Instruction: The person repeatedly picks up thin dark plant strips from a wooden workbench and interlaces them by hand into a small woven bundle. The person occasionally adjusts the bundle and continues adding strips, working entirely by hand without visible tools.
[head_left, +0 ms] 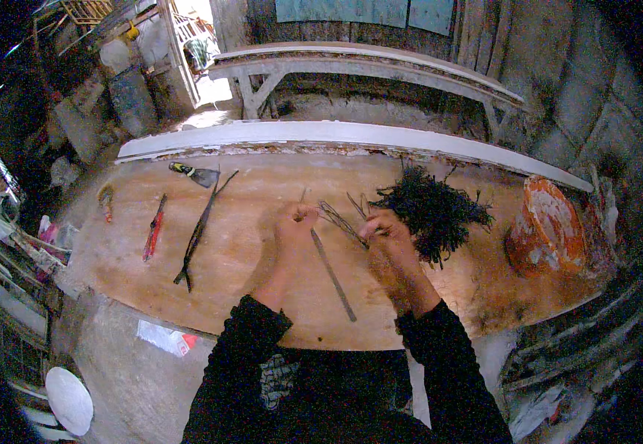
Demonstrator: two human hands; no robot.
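Note:
Over the middle of the wooden tabletop (pixel 262 189), my left hand (pixel 297 220) is closed, with a thin tip poking up above its fingers. From beside it a narrow dark rod (pixel 332 274) slants toward the near edge; I cannot tell whether the hand holds it. My right hand (pixel 389 231) is closed in a pinch around thin wire-like strands. Some looped strands (pixel 342 222) span the gap between both hands. Just right of my right hand lies a shaggy heap of short black strips (pixel 436 211).
To the left lie a putty knife (pixel 197 175), a long dark strip bundle (pixel 204 229) and a red-handled tool (pixel 154 228). An orange, white-smeared bucket (pixel 547 229) sits at the right. A white board (pixel 321 135) runs along the far edge; a bench (pixel 366 63) stands beyond.

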